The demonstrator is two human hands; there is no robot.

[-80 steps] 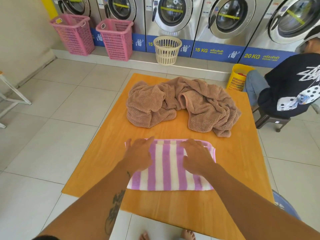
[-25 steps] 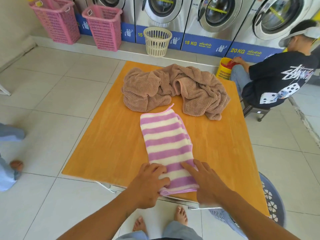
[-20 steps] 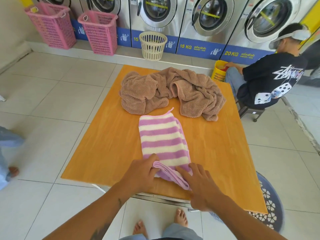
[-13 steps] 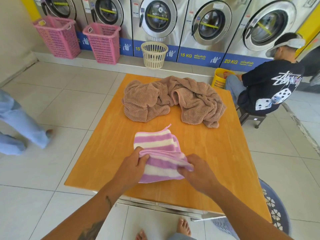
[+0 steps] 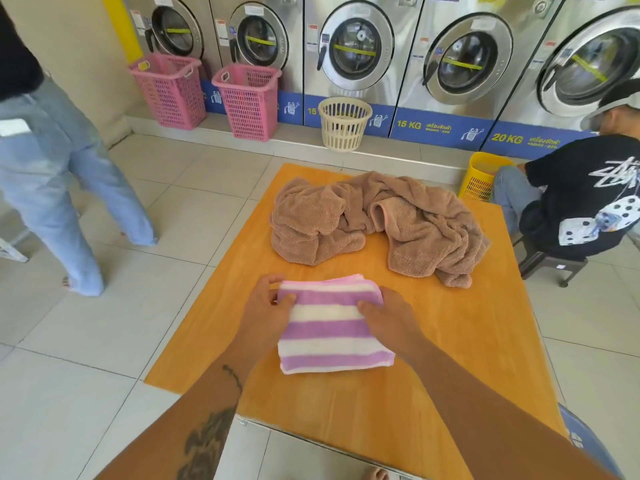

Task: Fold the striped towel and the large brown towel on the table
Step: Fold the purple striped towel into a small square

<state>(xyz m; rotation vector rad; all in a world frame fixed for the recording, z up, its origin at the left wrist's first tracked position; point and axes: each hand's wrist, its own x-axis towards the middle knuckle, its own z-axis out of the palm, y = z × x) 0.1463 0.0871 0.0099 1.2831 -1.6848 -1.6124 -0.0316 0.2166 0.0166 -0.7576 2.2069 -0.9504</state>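
Orange wood tabletop point(image 5: 450, 341), smooth and grained, over pale glossy floor tiles point(image 5: 104, 323). On its near half, flat between both hands: striped towel point(image 5: 329, 334), purple and white, folded into a thick squarish pad. At the pad's far-left corner, left hand point(image 5: 266, 313), thumb on top, fingers curled round the edge, gripping it. At the right edge, right hand point(image 5: 388, 320), thumb pressed on the top layer, pinching the cloth; fingers mostly hidden. On the far half: large brown towel point(image 5: 381, 220), unfolded, heaped in a crumpled arc, apart from the striped pad.

Along the far wall, a row of steel washing machines point(image 5: 353, 50) with round glass doors above a blue band marked 15 KG and 20 KG. Against that band, far left, two pink baskets point(image 5: 169, 90) side by side; further right, a cream basket point(image 5: 343, 124). Just beyond the table's far-right corner, a yellow basket point(image 5: 479, 176), and beside it a seated person point(image 5: 588, 202) in a black printed shirt on a low dark stool point(image 5: 550, 263). At left, well clear of the table, a standing person point(image 5: 52, 168) in light jeans. Near right, below the table edge, part of something blue point(image 5: 585, 441); cannot tell what.
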